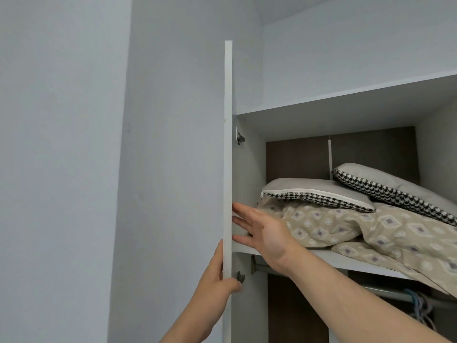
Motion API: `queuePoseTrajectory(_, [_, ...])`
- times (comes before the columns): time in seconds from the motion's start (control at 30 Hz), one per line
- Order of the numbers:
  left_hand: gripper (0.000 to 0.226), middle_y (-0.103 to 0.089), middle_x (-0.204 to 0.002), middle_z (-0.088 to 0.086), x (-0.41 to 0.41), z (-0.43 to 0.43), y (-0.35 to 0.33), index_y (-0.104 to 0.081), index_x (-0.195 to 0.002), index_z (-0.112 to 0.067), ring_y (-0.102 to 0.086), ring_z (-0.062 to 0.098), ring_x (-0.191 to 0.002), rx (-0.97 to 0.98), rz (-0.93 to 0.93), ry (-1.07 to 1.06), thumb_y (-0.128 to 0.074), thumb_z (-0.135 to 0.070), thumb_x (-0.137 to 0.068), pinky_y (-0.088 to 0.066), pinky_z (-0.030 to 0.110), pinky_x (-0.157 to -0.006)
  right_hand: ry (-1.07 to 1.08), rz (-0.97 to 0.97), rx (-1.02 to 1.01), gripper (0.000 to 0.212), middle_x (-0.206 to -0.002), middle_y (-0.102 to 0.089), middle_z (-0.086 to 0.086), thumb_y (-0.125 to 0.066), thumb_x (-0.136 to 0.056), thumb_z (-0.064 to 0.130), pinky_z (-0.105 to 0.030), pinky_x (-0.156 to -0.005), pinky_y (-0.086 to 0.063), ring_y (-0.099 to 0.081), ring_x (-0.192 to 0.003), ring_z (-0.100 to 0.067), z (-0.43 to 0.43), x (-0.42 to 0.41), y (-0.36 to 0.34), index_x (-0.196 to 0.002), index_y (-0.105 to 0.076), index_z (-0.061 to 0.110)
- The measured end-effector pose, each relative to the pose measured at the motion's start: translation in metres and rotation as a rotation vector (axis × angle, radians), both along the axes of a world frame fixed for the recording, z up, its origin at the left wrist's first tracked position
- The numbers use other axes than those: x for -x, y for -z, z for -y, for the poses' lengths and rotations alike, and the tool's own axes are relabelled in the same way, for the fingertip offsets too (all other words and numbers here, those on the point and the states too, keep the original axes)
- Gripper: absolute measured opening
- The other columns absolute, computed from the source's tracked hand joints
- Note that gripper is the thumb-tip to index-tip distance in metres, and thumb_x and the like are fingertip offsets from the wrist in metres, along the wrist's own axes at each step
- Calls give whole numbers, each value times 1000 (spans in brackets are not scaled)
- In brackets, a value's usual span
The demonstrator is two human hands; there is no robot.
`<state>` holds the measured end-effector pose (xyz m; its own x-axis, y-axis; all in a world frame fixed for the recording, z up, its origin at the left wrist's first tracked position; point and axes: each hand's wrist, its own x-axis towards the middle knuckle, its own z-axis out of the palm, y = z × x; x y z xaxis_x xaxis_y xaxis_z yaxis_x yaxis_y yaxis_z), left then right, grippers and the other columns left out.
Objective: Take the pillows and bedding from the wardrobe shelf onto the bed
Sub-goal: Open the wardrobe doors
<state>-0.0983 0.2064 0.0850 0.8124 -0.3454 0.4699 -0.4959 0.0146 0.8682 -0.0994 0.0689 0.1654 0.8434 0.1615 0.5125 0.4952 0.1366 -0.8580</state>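
Opening stage, nothing lifted yet. Left hand (pixel 217 273) clasped on wardrobe door (pixel 228 144) edge; right hand (pixel 262 233) spread, empty. Pillows (pixel 316 191) and bedding (pixel 346 226) just beyond those fingertips, on shelf (pixel 331 259). Next: reach in, grasp nearest pillow.

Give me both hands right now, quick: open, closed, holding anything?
Left hand: closed on the edge of the wardrobe door.
Right hand: open, fingers spread, holding nothing, in front of the bedding.
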Motion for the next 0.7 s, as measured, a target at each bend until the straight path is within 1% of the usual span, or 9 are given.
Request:
queuePoseTrajectory(0.07, [94, -40, -148, -9, -1, -10, 1, -27, -147, -39, -41, 17, -133, 21, -8, -32, -52, -11, -61, -38, 46, -107, 13, 6, 15, 34, -131, -62, 10, -42, -101, 27, -47, -104, -45, -52, -125, -6, -14, -5, 1, -128, -62, 21])
queuePoseTrajectory(0.1, [93, -41, -147, -9, -2, -16, 2, -28, -146, -40, -41, 17, -132, 36, -8, -51, -52, -12, -60, -38, 46, -107, 23, 7, 23, 33, -132, -61, 10, -42, -101, 25, -47, -104, -44, -50, -126, -6, -21, -8, 0, -128, -62, 22])
queuePoseTrajectory(0.17, [91, -43, -145, -11, -4, -27, 4, -28, -145, -41, -42, 16, -131, 66, -10, -83, -52, -14, -61, -38, 47, -107, 55, 9, 53, 32, -134, -57, 14, -39, -102, 21, -45, -105, -43, -45, -129, -5, -35, -13, 1, -126, -60, 28])
queuePoseTrajectory(0.23, [86, -49, -139, -10, -6, -38, 6, -30, -144, -41, -48, 15, -125, 88, -20, -118, -52, -15, -64, -41, 46, -103, 68, 12, 84, 32, -133, -55, 17, -38, -102, 20, -43, -106, -43, -43, -129, -4, -51, -17, 1, -126, -57, 31])
queuePoseTrajectory(0.33, [79, -55, -131, -11, -7, -49, 6, -35, -140, -40, -54, 12, -117, 113, -20, -162, -51, -12, -69, -46, 43, -98, 83, 4, 109, 35, -134, -52, 18, -39, -103, 21, -43, -107, -41, -42, -129, -4, -68, -23, 2, -134, -54, 27])
queuePoseTrajectory(0.47, [74, -54, -132, -12, -8, -63, 8, -32, -141, -40, -53, 10, -118, 114, 7, -198, -52, -6, -79, -45, 41, -99, 93, -2, 152, 38, -139, -47, 18, -37, -103, 20, -41, -108, -39, -43, -125, -1, -87, -26, 3, -139, -50, 24])
queuePoseTrajectory(0.57, [74, -49, -141, -11, -11, -70, 13, -30, -145, -36, -48, 11, -125, 127, -6, -235, -54, -15, -78, -41, 41, -104, 102, 13, 169, 38, -140, -44, 19, -37, -104, 19, -40, -109, -39, -45, -118, 4, -94, -28, 4, -138, -50, 28])
queuePoseTrajectory(0.63, [76, -36, -151, -10, -14, -72, 18, -22, -151, -29, -37, 12, -135, 128, -46, -283, -56, -14, -84, -33, 41, -110, 113, 17, 183, 38, -142, -43, 19, -37, -104, 18, -38, -108, -39, -44, -121, 3, -96, -30, 4, -138, -50, 27])
queuePoseTrajectory(0.7, [79, -25, -155, -11, -16, -73, 24, -15, -152, -26, -27, 10, -140, 104, -49, -325, -57, -16, -86, -27, 40, -113, 124, 17, 192, 38, -144, -43, 16, -38, -104, 19, -36, -107, -40, -42, -124, 1, -95, -34, 6, -140, -49, 22])
